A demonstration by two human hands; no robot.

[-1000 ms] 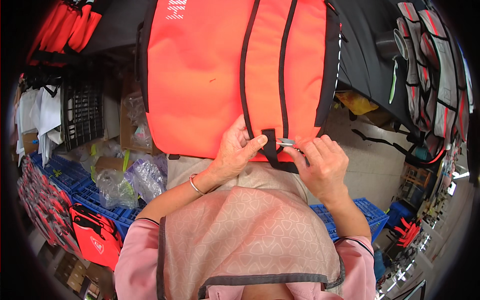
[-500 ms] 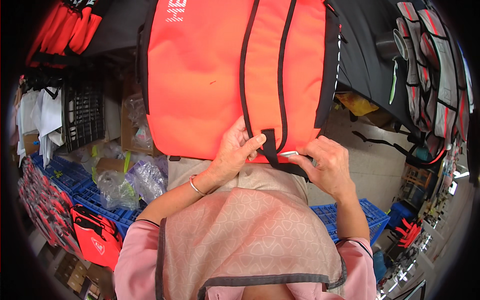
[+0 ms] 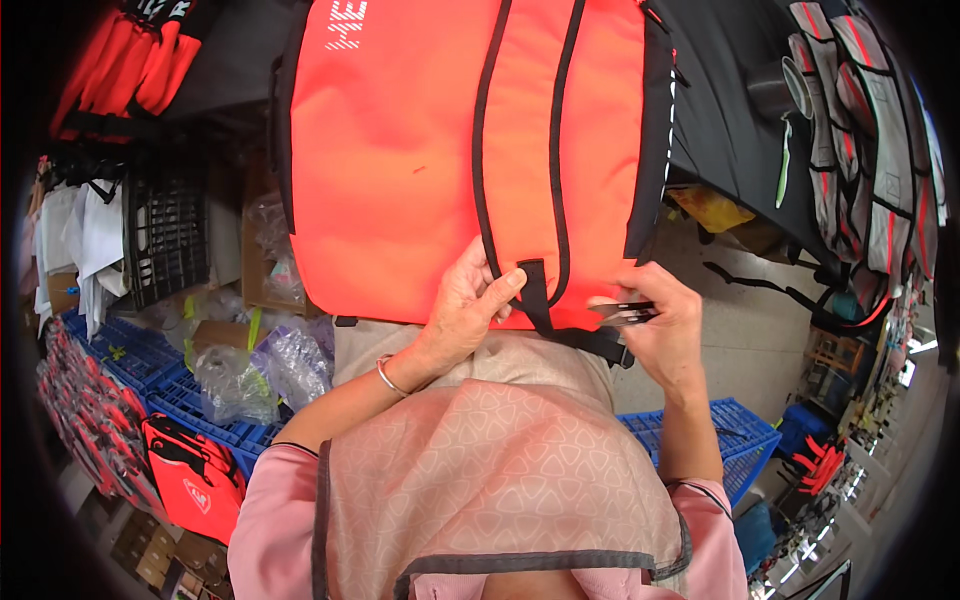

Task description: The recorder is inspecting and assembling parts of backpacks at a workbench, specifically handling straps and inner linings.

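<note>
A bright red-orange bag [image 3: 390, 200] with black side panels lies in front of me, its near edge over my lap. Down its right part runs a padded shoulder strap [image 3: 522, 130] edged in black binding. My left hand [image 3: 468, 303] pinches the lower end of this strap, thumb on top beside the black webbing [image 3: 535, 290]. The webbing runs off the bag's near edge to a dark buckle [image 3: 626, 357]. In my right hand [image 3: 662, 325] is a small dark and silver tool, apparently thread snips [image 3: 628, 314], held just right of the strap's end.
Blue plastic crates [image 3: 735, 440] stand low on both sides. Clear plastic bags [image 3: 235, 380] lie on the left, with a red and black bag [image 3: 190, 475] below them. Grey straps with red stripes [image 3: 880, 130] hang at the right beside a dark cloth-covered surface [image 3: 715, 110].
My right hand has shifted slightly up and right and turned, bringing the snips' dark part into view. The bag has slid slightly left. My left hand keeps its pinch on the strap.
</note>
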